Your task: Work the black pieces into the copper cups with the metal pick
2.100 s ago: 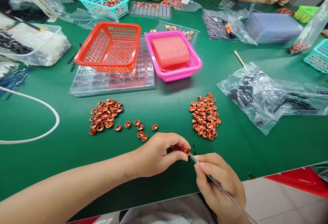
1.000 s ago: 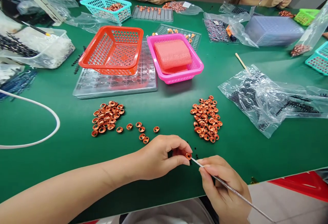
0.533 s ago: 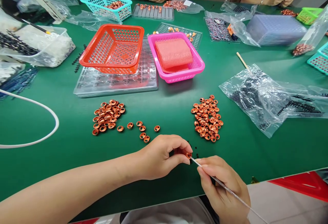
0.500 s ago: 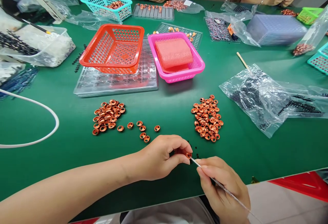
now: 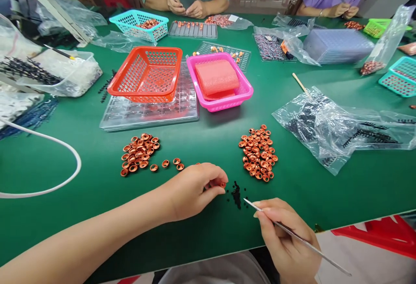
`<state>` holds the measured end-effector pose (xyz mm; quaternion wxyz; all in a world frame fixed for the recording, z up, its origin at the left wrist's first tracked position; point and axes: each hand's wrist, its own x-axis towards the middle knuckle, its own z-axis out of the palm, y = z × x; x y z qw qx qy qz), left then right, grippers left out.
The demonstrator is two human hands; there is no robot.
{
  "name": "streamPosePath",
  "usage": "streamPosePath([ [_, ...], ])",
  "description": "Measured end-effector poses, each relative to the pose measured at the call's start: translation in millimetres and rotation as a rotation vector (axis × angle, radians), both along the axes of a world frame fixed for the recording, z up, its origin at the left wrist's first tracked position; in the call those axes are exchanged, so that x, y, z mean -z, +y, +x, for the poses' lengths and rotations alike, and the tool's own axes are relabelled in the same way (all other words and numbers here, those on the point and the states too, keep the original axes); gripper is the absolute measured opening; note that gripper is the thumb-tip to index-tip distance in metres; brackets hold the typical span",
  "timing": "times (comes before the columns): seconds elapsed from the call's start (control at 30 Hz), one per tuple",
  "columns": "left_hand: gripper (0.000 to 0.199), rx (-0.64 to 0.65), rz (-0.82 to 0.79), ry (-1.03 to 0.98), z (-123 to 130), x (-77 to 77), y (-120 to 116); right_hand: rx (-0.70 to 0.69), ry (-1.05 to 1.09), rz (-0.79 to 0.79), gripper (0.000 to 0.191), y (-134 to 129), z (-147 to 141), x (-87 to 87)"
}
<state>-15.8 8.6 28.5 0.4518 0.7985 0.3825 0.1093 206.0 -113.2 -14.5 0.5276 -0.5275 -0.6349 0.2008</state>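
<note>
Pinched between the thumb and fingers of my left hand (image 5: 198,191) is a small copper-coloured ring (image 5: 222,185), mostly covered by the fingertips. My right hand (image 5: 287,236) grips a thin metal pick (image 5: 299,237) like a pen, its pointed tip apart from the ring. Between the two hands lies a little heap of tiny black pieces (image 5: 236,195). One pile of copper-coloured rings (image 5: 258,154) sits beyond my right hand. Another ring pile (image 5: 139,154) is farther left, with several loose rings (image 5: 165,163) trailing toward my left wrist.
A red basket (image 5: 146,76) rests on clear plastic trays (image 5: 149,117). Beside it stands a pink basket (image 5: 224,104) holding pink foam. Plastic bags with black parts (image 5: 325,124) lie at right. A white cable (image 5: 76,158) loops at left. Two people work across the table.
The pick's tip has come out of the ring. My left hand has shifted left with the ring, uncovering the black pieces. The camera view has tilted upward slightly.
</note>
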Motion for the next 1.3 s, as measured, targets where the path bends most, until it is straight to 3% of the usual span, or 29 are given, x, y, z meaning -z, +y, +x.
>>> streamPosePath([
  [0.17,0.020,0.056,0.167,0.347,-27,-13.0,11,0.082,0.122,-0.004,0.029,-3,9,0.3],
  [0.37,0.019,0.071,0.346,0.481,-31,-24.4,20,0.057,0.138,-0.023,0.027,1,15,4.7],
  [0.53,0.019,0.075,0.393,0.355,12,-23.3,21,0.052,0.098,-0.020,0.025,2,18,8.0],
  [0.67,0.027,0.202,0.390,0.168,50,-7.4,29,0.048,0.077,-0.023,0.027,2,19,8.2],
  [0.77,0.018,0.259,0.391,0.101,65,3.3,38,0.045,0.059,-0.021,0.026,3,19,8.0],
  [1.03,0.008,0.283,0.390,0.114,72,2.9,44,0.038,0.030,-0.021,0.026,3,17,8.1],
  [1.3,0.008,0.165,0.400,-0.037,62,2.1,36,0.039,0.149,-0.069,0.023,2,20,10.2],
])
